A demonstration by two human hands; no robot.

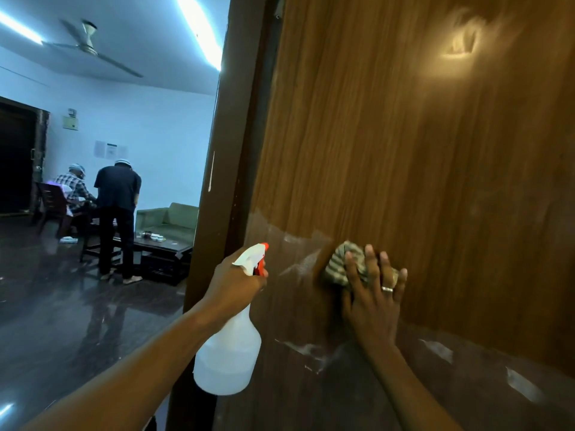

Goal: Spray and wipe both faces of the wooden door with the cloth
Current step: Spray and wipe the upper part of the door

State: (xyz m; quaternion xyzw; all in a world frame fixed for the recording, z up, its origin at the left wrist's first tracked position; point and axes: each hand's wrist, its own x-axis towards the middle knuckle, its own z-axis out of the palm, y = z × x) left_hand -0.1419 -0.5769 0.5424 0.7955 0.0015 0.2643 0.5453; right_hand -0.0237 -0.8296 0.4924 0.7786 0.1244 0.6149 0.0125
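Note:
The wooden door (420, 150) fills the right side of the view, its grain running top to bottom, with whitish smears across its lower part. My right hand (373, 293) presses a striped green cloth (345, 262) flat against the door face, a ring on one finger. My left hand (236, 281) grips the neck of a white spray bottle (230, 353) with an orange trigger and nozzle, held just left of the door face, nozzle toward it.
The dark door frame (217, 181) stands left of the door. Beyond it is a room with a glossy dark floor (62, 306), two people at a table, a low coffee table (161, 247) and a green sofa (174, 219).

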